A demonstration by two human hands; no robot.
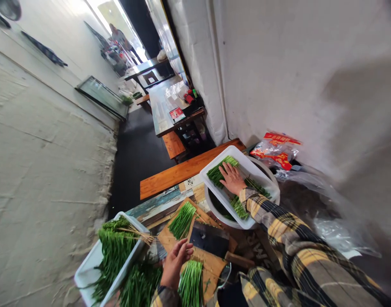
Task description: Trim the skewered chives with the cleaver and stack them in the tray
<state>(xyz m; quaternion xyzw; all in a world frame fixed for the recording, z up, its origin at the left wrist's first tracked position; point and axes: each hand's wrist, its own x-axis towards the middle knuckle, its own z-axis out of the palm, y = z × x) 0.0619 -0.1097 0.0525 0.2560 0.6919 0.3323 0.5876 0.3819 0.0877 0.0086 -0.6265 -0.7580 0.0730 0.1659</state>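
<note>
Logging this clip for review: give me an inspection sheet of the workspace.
Surface: wooden board, partly covered.
Job's things: cut chives and cleaver on board; more chives in near tray and far tray.
Clutter: skewers at near tray, red bag, plastic sheet.
Grippers: left hand open on board beside chives; right hand flat on chives in far tray.
Cables: nothing seen.
Surroundings: bench, tables, person far off.

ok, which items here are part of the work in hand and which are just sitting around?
In use: right hand flat on chives in white tray; left hand on cutting board beside cut bundle; cleaver; skewered greens in second tray.
Lying about: red snack bag, plastic sheet, wooden bench, far table.
</note>
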